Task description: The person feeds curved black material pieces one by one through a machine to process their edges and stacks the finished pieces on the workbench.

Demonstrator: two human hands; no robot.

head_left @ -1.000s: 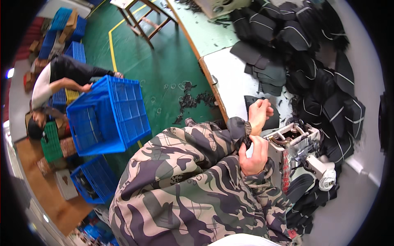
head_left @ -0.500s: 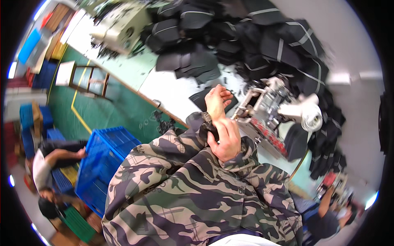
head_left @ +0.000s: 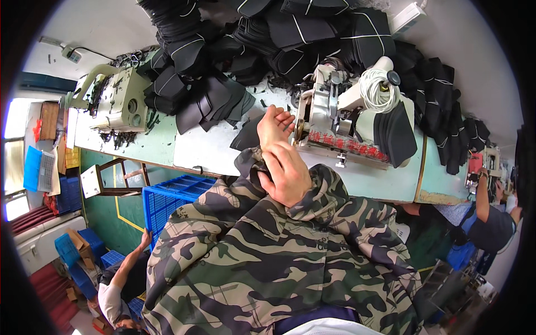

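Observation:
My right hand (head_left: 288, 174) reaches across and grips the camouflage sleeve cuff (head_left: 258, 158) at my left wrist. My left hand (head_left: 273, 126) extends over the edge of the pale worktable, its fingers loosely bent and slightly apart, with nothing in them. Under and beside it lies a dark flat piece (head_left: 245, 134). Just right of my hands stands a machine (head_left: 335, 114) with metal parts and a red-marked front. A coil of white cord (head_left: 379, 89) hangs on its arm, and a stack of black pieces (head_left: 395, 134) rests at its right side.
Tied bundles of black pieces (head_left: 304, 33) are heaped along the back. Another cream machine (head_left: 120, 100) stands at the left among dark scraps. A blue crate (head_left: 173, 195) is at my left, with a person's hand (head_left: 147, 239) on it. Another person (head_left: 488, 226) works far right.
My view has turned, so the table now runs more level across it. My right hand keeps its grip on the left cuff. The person's crate now sits closer against the table.

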